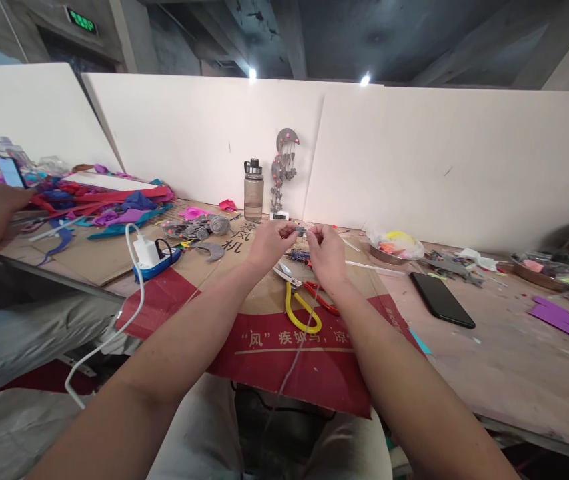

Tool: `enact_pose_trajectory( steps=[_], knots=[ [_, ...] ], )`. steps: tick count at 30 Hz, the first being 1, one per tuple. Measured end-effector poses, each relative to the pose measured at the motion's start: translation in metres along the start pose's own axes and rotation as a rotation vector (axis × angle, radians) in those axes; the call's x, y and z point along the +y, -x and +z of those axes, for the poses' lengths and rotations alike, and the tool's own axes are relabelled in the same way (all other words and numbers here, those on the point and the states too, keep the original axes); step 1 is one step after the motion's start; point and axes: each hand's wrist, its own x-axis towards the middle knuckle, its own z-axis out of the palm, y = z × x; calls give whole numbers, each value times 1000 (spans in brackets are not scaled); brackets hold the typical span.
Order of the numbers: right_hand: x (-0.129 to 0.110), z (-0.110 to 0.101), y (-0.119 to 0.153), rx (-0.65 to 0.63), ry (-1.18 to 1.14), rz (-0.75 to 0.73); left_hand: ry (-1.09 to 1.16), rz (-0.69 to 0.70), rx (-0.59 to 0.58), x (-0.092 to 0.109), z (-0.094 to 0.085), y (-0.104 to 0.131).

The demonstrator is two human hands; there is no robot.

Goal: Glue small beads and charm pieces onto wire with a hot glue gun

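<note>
Between the fingertips of my left hand (275,241) is a small grey piece (301,231), held in a pinch above the cardboard sheet (244,293). My right hand (327,252) is closed just to its right, fingertips close to the piece; a grey yarn (291,367) hangs down below this hand towards my lap. Whether the right fingers grip the yarn or the piece is too small to tell. Under the hands lie scissors with yellow handles (304,320) and a red-handled tool (321,297), partly hidden by my right hand.
A bottle (253,193) stands by the white board, beside a hanging grey moon ornament (287,141). Left are a power strip (159,267), white cable, coloured cloth (134,200) and another person's arm. Right are a black phone (441,300), a bagged bowl (395,245) and purple sheets (567,323).
</note>
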Motion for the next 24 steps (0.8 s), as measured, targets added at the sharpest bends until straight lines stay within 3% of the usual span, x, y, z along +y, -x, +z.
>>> enact_pose_trajectory(
  steps=[8, 16, 24],
  knots=[
    [5, 2, 0, -15, 85, -94, -128, 43, 15, 4, 0, 2],
    [1, 2, 1, -15, 163, -154, -39, -129, -1, 12, 0, 3],
    [1, 1, 2, -18, 196, -178, 155, -251, -31, 3, 1, 0]
  ],
)
